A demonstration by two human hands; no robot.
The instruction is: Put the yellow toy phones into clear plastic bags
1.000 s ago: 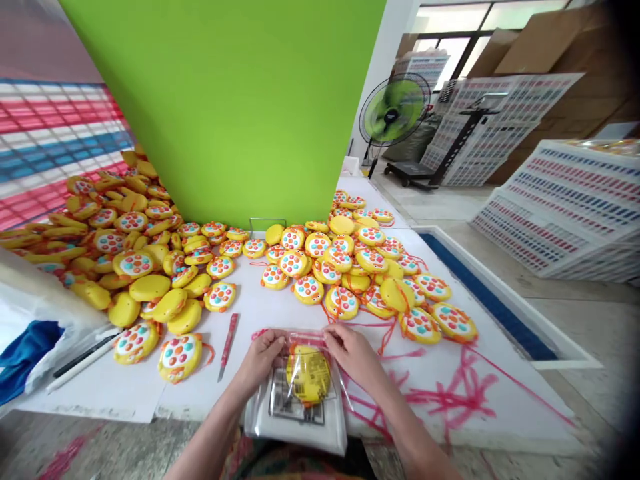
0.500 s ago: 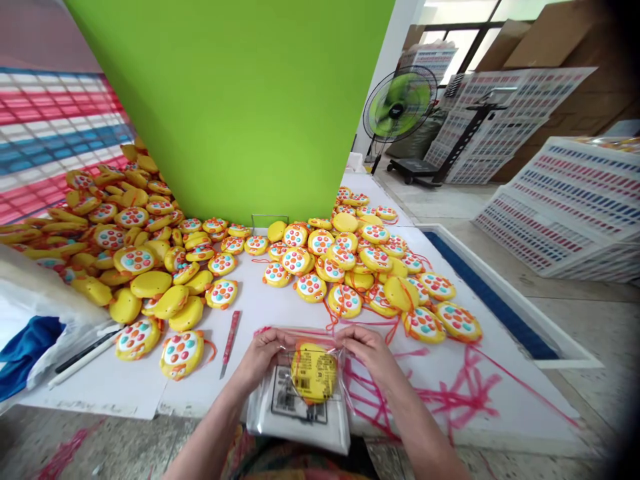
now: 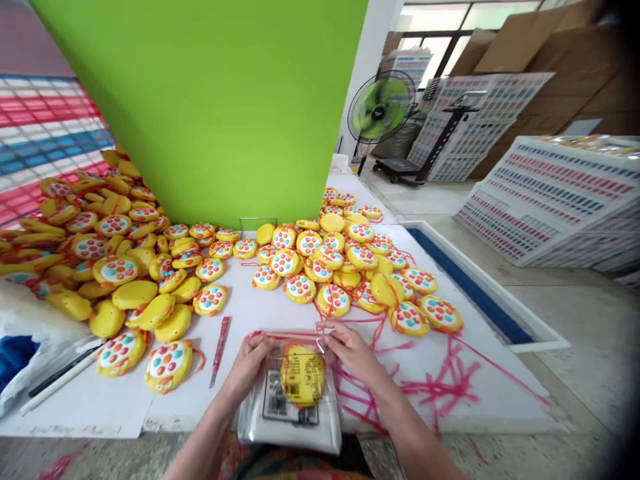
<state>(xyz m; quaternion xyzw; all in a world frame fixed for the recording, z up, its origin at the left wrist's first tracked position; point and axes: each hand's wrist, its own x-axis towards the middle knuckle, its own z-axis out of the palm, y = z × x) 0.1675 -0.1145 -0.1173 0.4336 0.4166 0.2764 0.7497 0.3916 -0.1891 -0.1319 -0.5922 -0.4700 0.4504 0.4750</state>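
We note the clear bag [image 3: 280, 432] at the middle of the near edge of the white worktop [image 3: 240, 307], its lower end reaching past that edge toward the person's lap. Inside lies one yellow toy [image 3: 303, 375], rounded, plain face up, orange bits at its rim. Dark print and a barcode read across it, and a black printed frame [image 3: 270, 400] surrounds its lower part. The film is glossy, creased at the mouth; pale, flat material shows under the toy.

Grip: the left hand [image 3: 253, 358] pinches the bag's top left corner, thumb against fingers. The right hand [image 3: 351, 350] has thumb and index drawn close together on the top right corner; we cannot make out the exact contact there. A small white hooked shape [image 3: 321, 345] shows just below the right thumb; we cannot tell what it is.

Behind the bag, toward the far edge, we see a heap of loose turtle-like toys [image 3: 334, 300]; many overlap. A red-handled cutter [image 3: 219, 350] lies left of the bag, blade toward the near edge. Pink strands [image 3: 445, 390] lie tangled toward the near right corner.

Hard to make out: the small print, unreadable to us; the bag's underside, hidden; both forearms, cut off by the frame bottom.
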